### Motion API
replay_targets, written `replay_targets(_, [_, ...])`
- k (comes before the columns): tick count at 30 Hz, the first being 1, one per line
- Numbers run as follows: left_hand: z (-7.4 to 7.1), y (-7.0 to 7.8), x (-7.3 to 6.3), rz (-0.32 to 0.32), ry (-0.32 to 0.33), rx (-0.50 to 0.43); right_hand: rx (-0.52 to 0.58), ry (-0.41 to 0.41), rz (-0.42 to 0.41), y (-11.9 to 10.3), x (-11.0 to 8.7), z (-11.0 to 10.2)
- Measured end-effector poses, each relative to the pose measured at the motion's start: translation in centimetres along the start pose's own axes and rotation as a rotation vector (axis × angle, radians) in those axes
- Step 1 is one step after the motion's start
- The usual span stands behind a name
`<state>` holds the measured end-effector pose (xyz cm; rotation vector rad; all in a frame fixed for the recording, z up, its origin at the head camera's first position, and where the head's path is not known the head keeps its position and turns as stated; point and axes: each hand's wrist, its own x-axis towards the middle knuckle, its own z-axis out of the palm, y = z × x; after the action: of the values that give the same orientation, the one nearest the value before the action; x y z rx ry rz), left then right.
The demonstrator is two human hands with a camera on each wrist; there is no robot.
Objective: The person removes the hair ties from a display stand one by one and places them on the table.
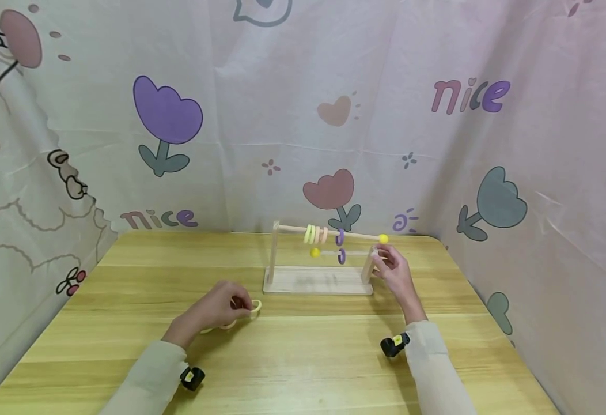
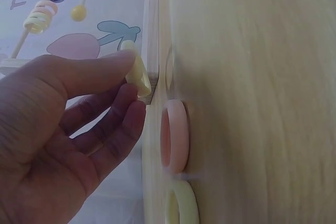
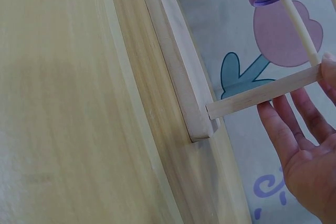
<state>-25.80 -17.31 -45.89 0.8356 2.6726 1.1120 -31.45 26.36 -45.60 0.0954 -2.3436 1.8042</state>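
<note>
Between thumb and fingertips my left hand point(image 1: 222, 305) pinches a pale yellow ring point(image 2: 136, 72), held just over the table. Below that hand a pink ring point(image 2: 178, 137) and another yellow ring point(image 2: 185, 203) lie on the wood. My right hand point(image 1: 395, 271) grips the short right post point(image 3: 262, 94) of a wooden rack point(image 1: 315, 281) near its top. The rack's upper rod point(image 1: 357, 235) carries yellow-green, peach and purple rings. One purple ring point(image 1: 341, 256) hangs on the lower rod, which ends in a yellow ball point(image 1: 315, 252).
A taller post point(image 1: 273, 251) stands at the rack's left end, and a yellow ball point(image 1: 383, 238) caps the upper rod on the right. Behind the wooden table point(image 1: 303, 357) hangs a printed cloth point(image 1: 261, 115). Each wrist wears a small black camera point(image 1: 192, 378).
</note>
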Motion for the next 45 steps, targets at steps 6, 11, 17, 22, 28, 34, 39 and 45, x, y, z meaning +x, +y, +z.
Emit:
replay_targets(6, [0.02,0.08,-0.13,0.004,-0.021,0.011,-0.003,-0.001,0.008,-0.07,-0.10,0.07])
replay_targets(11, [0.20,0.17,-0.27,-0.023,-0.037,0.021,-0.001,0.002,0.003,-0.06,-0.13,0.12])
replay_targets(17, [0.46,-0.11,-0.32,-0.015,-0.047,0.018,-0.004,-0.001,0.002,-0.11,-0.17,0.10])
replay_targets(22, [0.50,-0.48,-0.33,-0.002,-0.065,0.020,0.004,0.003,0.007,-0.22,-0.23,0.17])
replay_targets(28, [0.50,-0.46,-0.35,0.028,-0.073,0.029,0.006,0.003,0.012,-0.23,-0.28,0.19])
replay_targets(34, [0.49,-0.18,-0.37,0.032,-0.077,0.039,0.002,0.001,0.010,-0.17,-0.27,0.11])
replay_targets(39, [0.50,-0.10,-0.36,0.038,-0.080,0.048,0.008,0.007,0.006,-0.06,-0.14,0.10])
replay_targets(45, [0.60,-0.26,-0.40,0.048,-0.095,0.046,0.018,0.012,0.000,-0.15,-0.08,0.09])
